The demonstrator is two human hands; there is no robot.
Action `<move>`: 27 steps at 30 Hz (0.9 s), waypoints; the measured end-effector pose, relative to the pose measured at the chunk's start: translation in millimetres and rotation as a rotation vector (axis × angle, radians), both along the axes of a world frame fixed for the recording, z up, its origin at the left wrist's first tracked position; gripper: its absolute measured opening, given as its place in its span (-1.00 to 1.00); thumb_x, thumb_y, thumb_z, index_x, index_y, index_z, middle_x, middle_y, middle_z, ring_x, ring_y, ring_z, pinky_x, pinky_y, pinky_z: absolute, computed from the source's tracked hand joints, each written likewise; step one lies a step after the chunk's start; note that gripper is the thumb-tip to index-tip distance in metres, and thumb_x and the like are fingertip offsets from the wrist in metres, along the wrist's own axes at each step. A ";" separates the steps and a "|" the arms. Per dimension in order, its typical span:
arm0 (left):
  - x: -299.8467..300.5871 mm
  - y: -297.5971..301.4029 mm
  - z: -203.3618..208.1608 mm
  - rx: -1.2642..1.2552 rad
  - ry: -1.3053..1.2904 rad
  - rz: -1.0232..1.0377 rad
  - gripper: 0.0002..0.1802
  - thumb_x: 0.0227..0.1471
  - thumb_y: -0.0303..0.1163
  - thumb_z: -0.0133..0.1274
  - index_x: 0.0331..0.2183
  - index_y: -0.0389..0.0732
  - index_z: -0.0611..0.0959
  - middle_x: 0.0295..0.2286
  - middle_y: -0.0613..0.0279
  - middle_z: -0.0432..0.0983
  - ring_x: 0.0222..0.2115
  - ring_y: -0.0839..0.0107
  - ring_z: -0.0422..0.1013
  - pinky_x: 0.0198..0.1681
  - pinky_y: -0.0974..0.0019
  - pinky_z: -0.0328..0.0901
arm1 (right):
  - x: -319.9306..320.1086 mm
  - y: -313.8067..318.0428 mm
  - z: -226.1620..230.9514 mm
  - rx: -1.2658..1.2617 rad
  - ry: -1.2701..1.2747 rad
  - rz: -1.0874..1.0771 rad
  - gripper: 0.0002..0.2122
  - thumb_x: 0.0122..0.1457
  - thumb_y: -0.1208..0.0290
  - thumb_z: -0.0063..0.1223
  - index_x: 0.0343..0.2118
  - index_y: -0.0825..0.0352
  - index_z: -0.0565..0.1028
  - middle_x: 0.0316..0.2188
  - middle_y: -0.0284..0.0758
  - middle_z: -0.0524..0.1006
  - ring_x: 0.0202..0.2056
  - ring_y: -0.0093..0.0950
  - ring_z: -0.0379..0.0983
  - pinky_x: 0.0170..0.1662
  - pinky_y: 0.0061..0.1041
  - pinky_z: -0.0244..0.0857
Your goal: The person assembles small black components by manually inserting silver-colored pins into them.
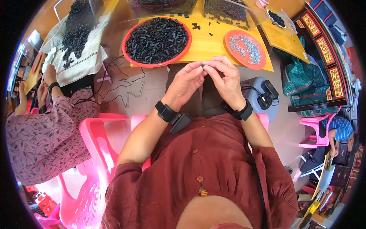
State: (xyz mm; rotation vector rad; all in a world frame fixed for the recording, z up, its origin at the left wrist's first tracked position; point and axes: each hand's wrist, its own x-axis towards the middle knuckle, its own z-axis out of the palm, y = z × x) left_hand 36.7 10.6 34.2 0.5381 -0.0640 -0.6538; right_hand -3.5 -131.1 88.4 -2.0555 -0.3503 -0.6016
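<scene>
My left hand [187, 83] and my right hand [225, 78] meet in front of me, just off the near edge of the yellow table [207, 45]. Their fingertips pinch a tiny dark piece [203, 66] between them; most of it is covered by the fingers, so its shape is unclear. Ahead and to the left, a red round tray [125, 47] is heaped with small black plastic parts [158, 40]. On the right lies an orange-red plate [233, 35] with many small silvery metal pieces [249, 49]. Black bands circle both my wrists.
Several loose black parts [196, 26] lie between the tray and the plate. Clear bins [228, 13] stand at the back. At left, a co-worker in a patterned top [45, 133] works by a cloth piled with black parts [78, 30]. Pink chairs [95, 145] and a blue-grey stool [263, 108] stand nearby.
</scene>
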 end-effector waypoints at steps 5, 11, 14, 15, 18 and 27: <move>4.1 3.6 -7.0 -0.059 0.036 0.054 -0.80 0.03 -0.48 0.00 -0.22 -0.20 0.48 -0.35 0.30 0.47 -0.33 0.52 0.41 -0.32 0.52 0.29 | 15.8 -0.4 -0.9 0.026 0.060 0.090 -0.88 0.05 0.49 0.03 -0.37 0.41 0.53 -0.49 -0.29 0.46 -0.47 -0.51 0.44 -0.40 -0.58 0.29; 6.8 8.9 7.4 0.043 0.083 0.178 -0.78 0.02 -0.48 0.01 -0.22 -0.21 0.46 -0.37 0.28 0.46 -0.31 0.48 0.43 -0.34 0.52 0.29 | 114.4 -54.8 -2.9 -0.381 0.227 -0.105 -0.76 0.02 0.29 0.03 -0.41 0.41 0.53 -0.46 -0.07 0.52 -0.41 -0.25 0.47 -0.33 -0.37 0.31; 7.8 10.0 6.7 0.054 0.105 0.192 -0.78 0.02 -0.48 0.01 -0.22 -0.22 0.45 -0.37 0.27 0.45 -0.30 0.47 0.43 -0.34 0.52 0.28 | 163.2 -64.3 -16.1 -0.506 0.343 -0.221 -0.75 -0.03 0.31 0.04 -0.43 0.45 0.53 -0.42 -0.02 0.51 -0.33 -0.12 0.45 -0.26 -0.27 0.32; 7.8 10.2 5.4 0.040 0.102 0.189 -0.78 0.02 -0.48 0.01 -0.22 -0.22 0.45 -0.37 0.27 0.45 -0.30 0.47 0.43 -0.35 0.52 0.28 | 170.9 -60.3 -15.9 -0.641 0.385 -0.269 -0.77 -0.04 0.35 0.01 -0.44 0.45 0.52 -0.41 0.00 0.50 -0.31 -0.09 0.44 -0.23 -0.25 0.32; 8.4 9.8 5.9 0.025 0.098 0.185 -0.77 0.01 -0.48 0.01 -0.22 -0.23 0.45 -0.37 0.27 0.45 -0.31 0.46 0.43 -0.35 0.52 0.28 | 187.6 -58.0 -26.7 -0.769 0.374 -0.359 -0.81 -0.06 0.46 -0.08 -0.44 0.45 0.51 -0.38 0.06 0.48 -0.29 -0.03 0.43 -0.20 -0.21 0.32; 10.0 8.8 6.2 0.039 0.079 0.162 -0.74 0.01 -0.46 0.02 -0.19 -0.22 0.46 -0.39 0.32 0.47 -0.35 0.50 0.43 -0.38 0.54 0.26 | 139.5 -49.4 -25.1 -0.390 0.331 -0.135 -0.80 -0.11 0.35 0.07 -0.53 0.41 0.53 -0.57 -0.10 0.52 -0.51 -0.28 0.48 -0.37 -0.41 0.36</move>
